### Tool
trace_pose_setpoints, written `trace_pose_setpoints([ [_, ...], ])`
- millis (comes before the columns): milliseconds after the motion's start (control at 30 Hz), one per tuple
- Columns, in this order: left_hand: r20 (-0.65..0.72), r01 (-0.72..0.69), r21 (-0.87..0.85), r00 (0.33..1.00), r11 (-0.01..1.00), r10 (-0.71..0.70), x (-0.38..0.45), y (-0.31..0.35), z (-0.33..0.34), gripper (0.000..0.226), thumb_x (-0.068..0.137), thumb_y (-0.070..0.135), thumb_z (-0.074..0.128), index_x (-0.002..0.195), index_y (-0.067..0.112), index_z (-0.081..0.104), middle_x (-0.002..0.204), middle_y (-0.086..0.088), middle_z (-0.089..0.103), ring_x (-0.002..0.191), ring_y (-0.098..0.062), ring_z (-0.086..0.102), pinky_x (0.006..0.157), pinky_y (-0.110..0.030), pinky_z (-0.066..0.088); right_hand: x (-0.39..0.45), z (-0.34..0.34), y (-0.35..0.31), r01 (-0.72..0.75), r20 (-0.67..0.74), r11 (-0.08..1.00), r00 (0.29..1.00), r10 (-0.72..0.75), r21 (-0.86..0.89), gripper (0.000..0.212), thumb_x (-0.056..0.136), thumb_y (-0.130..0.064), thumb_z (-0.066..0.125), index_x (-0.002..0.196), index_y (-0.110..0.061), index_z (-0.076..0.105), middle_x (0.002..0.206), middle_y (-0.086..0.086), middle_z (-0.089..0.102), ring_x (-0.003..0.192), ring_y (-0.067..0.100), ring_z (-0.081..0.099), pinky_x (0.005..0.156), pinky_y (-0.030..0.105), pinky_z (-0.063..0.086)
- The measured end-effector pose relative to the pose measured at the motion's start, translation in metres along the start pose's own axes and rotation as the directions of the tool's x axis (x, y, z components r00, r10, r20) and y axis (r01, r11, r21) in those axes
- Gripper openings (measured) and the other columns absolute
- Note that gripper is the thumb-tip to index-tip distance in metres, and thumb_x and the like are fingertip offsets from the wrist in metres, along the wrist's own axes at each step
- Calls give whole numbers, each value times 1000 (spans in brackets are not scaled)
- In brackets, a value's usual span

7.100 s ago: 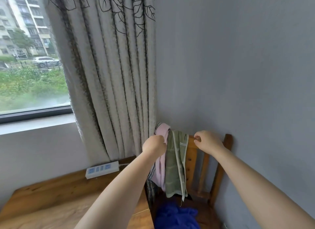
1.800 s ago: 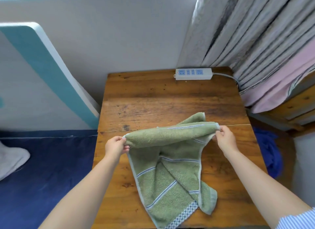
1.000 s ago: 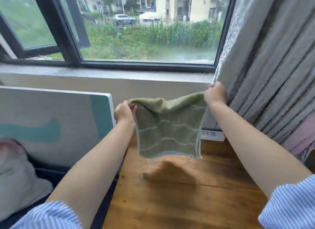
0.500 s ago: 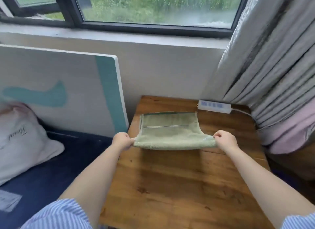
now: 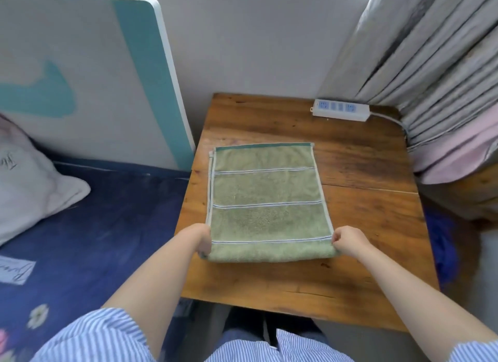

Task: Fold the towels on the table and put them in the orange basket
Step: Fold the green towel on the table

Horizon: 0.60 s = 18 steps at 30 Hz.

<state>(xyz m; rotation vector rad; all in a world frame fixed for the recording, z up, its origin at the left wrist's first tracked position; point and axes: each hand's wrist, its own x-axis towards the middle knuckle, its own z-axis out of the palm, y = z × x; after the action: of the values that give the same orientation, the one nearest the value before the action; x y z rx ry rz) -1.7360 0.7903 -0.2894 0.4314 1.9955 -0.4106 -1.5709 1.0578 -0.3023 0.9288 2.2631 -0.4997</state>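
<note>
- A green towel (image 5: 265, 200), folded double with pale stripes running across it, lies flat on the wooden tabletop (image 5: 363, 227), its folded edge nearest the person.
- The left hand (image 5: 200, 239) grips the towel's near left corner, fingers curled round the fold; the right hand (image 5: 349, 240) pinches the near right corner, fingers curled in.
- Both forearms reach in from the bottom of the frame, and the towel stretches away from the hands toward the wall.
- The towel's far edge, trimmed in darker green, sits well short of a white power strip (image 5: 341, 110) lying at the tabletop's back right; its sockets look blue, and no lettering on it can be read.
- A white pillow (image 5: 32, 178) on the dark blue bed (image 5: 102, 227) at left carries cursive script, cut off and too blurred to read; a white label on the bedding near the left edge is likewise illegible.
- A white and teal board (image 5: 89, 73) leans against the wall behind the bed.
- Grey curtains (image 5: 431, 51) hang at right, with pink cloth (image 5: 458, 151) draped below them over something hidden.
- A blue fabric (image 5: 442, 243) shows beyond the tabletop's right edge, mostly out of sight.
- No orange basket appears in view.
</note>
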Motion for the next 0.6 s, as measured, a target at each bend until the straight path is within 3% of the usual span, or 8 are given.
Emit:
trace_pose_setpoints([
  [33,34,-6,20,999,1000,5,4,-2,10,7,88,11,56,85,8,51,68,-1,46,75,-19,47,65,-24,38,-3,10,3,-17,47,1000,999,17,-8,19,85,-6,46,79,-16,61,108,9,67,104,25,59,76,26,43],
  [100,42,-3,22,999,1000,2,8,-6,21,14,87,12,59,101,8,60,68,-1,47,81,-19,47,68,-24,38,-7,22,8,-30,100,1000,995,30,3,18,85,-6,48,72,-17,55,103,8,66,97,23,59,71,24,40],
  [167,69,-23,45,997,999,20,13,-11,32,27,88,13,59,112,2,61,91,-7,61,92,-22,57,75,-29,47,-9,34,11,-38,175,999,984,36,9,20,83,-4,51,70,-19,54,95,5,62,90,19,55,71,24,39],
  [233,85,-29,72,996,997,23,17,-15,42,36,89,12,57,123,2,57,122,-11,61,109,-23,59,92,-32,49,-12,44,13,-30,233,999,972,25,17,23,82,-3,51,68,-20,53,91,2,58,86,17,52,70,23,40],
  [300,85,-40,72,996,997,34,22,-18,53,35,91,10,52,125,3,56,129,-11,57,97,-20,55,94,-30,47,-16,53,14,-16,261,1000,965,14,5,23,83,-2,50,69,-21,52,91,1,57,86,16,52,70,23,40],
  [467,142,-66,59,988,996,57,28,-22,66,31,94,10,45,123,7,56,95,-4,47,84,-19,43,59,-21,38,-15,62,-2,51,368,969,929,43,-241,28,88,-5,44,107,-9,63,115,7,61,107,22,57,82,28,48],
  [533,182,-66,78,982,995,51,30,-20,60,18,95,11,45,109,14,56,79,-2,46,69,-16,45,51,-13,39,-7,56,-15,39,325,950,943,68,-310,26,88,-6,42,104,-8,63,96,4,62,90,21,60,66,26,49],
  [600,144,-85,82,987,993,73,32,-16,44,17,96,11,42,106,13,54,78,-3,45,74,-18,46,66,-15,46,5,43,-29,17,255,940,964,74,-340,20,88,-5,39,81,-10,56,72,-1,49,66,15,50,49,21,37],
])
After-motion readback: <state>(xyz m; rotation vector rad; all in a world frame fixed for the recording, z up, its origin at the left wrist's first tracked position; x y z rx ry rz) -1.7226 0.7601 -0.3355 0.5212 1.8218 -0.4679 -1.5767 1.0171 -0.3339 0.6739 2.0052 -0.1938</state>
